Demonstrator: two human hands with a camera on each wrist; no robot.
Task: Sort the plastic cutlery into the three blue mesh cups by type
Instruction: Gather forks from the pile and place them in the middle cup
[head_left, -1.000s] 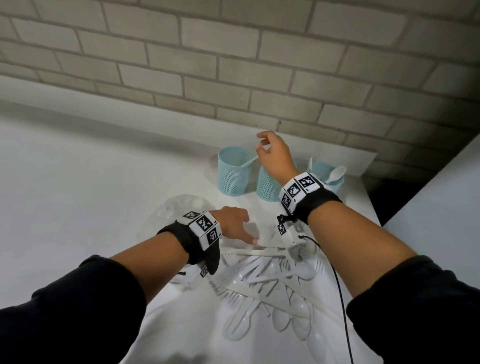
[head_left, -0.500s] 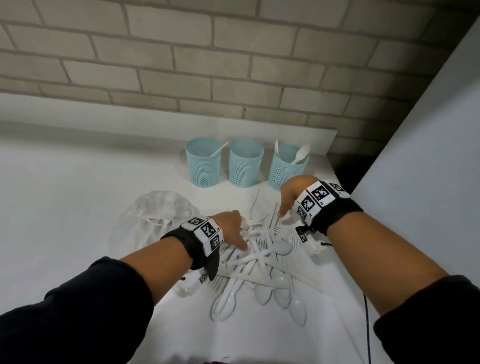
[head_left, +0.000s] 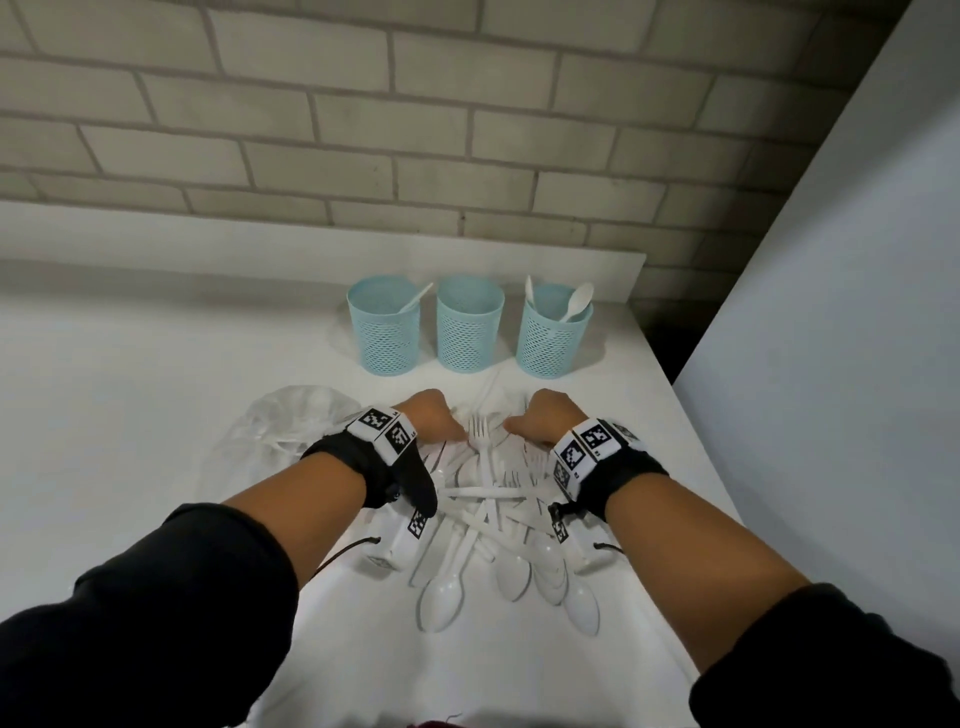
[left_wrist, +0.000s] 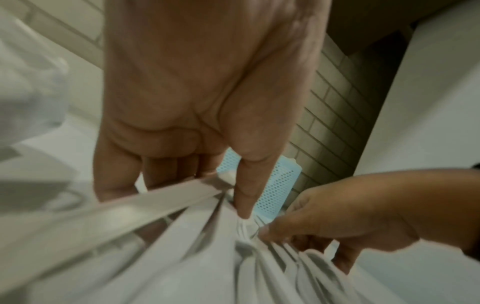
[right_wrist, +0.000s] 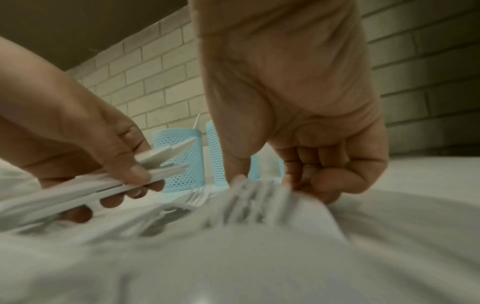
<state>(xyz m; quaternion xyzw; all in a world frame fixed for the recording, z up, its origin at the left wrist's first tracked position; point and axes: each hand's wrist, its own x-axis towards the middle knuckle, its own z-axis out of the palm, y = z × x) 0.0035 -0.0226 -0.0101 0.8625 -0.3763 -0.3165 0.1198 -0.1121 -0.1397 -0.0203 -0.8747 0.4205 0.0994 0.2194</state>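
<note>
Three blue mesh cups stand in a row at the back: the left cup with one white handle poking out, the middle cup, and the right cup with a spoon in it. A pile of white plastic cutlery lies in front of them. My left hand is at the pile's far left edge, and its thumb and fingers grip a few knives. My right hand is at the far right edge, with thumb and curled fingers pinching fork heads. A fork lies between the two hands.
A crumpled clear plastic bag lies left of the pile. The white counter ends close to the right of the cups, beside a tall white panel. A brick wall rises behind.
My right hand has come down from above the middle cup to the far edge of the pile. My left hand stayed at the pile and now grips a few knives.
</note>
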